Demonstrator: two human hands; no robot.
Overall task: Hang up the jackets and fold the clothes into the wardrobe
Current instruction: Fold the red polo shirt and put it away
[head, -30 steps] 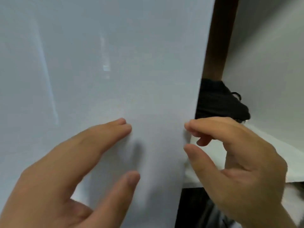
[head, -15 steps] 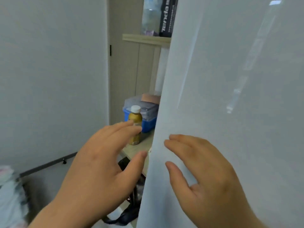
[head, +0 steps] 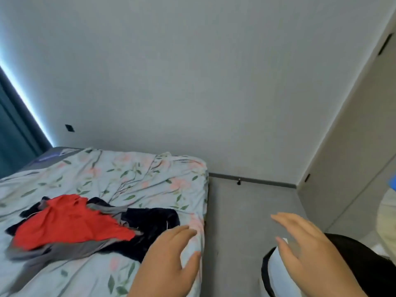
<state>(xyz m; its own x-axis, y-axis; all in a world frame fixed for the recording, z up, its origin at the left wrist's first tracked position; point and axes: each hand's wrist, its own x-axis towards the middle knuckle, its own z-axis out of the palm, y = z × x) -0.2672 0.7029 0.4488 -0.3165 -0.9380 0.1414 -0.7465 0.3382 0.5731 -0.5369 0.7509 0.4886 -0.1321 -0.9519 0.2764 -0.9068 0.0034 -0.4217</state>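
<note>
A red garment with grey trim [head: 64, 224] lies crumpled on the bed [head: 137, 179], on top of a dark navy garment [head: 150, 224]. My left hand [head: 169, 264] hovers over the bed's right corner, just right of the dark garment, fingers relaxed and holding nothing. My right hand [head: 306, 251] is out over the floor with fingers spread, empty. The wardrobe is out of view.
The bed has a floral sheet and ends at a grey floor strip [head: 246, 211]. A black and white bin or seat [head: 276, 275] sits under my right hand. A plain wall [head: 192, 82] is ahead, a pale door [head: 353, 146] at right, a teal curtain [head: 12, 129] at left.
The view has swung left from the white wardrobe door to the bed. Both hands have left the door and now hang free over the bed corner and floor.
</note>
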